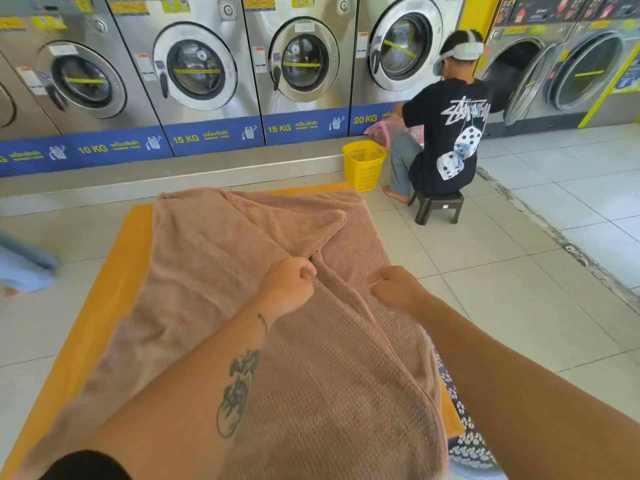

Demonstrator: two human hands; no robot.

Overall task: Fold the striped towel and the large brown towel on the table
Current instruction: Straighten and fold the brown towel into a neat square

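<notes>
Clearly the large brown towel [242, 271] covered most of the orange table [114, 271], running from the far edge down to the near edge, with bare orange showing only along the left edge and in a sliver at the near right corner. It lay rumpled, with one flap turned over near the far right corner and long ridges running toward the near edge.

The left hand [289, 285] was closed in a fist around a gathered ridge of cloth near the middle of the table, fingers curled tight on the fabric. The right hand [394, 289] sat just beside it at the towel's right edge, fingers curled downward; whether they pinched cloth could not be told.

No striped towel could be made out. A dark patterned cloth [464, 431] showed past the near right corner.

Judging by how it draped and bunched, the towel would be soft, limp and fairly heavy for cloth, with a waffle weave that would grip the table and not slide. It would not hold a shape, so a fistful from the middle would only drag folds along. Better holds would be two corners along one edge, pinched between thumb and fingers, with the cloth pulled taut before being laid over.
</notes>
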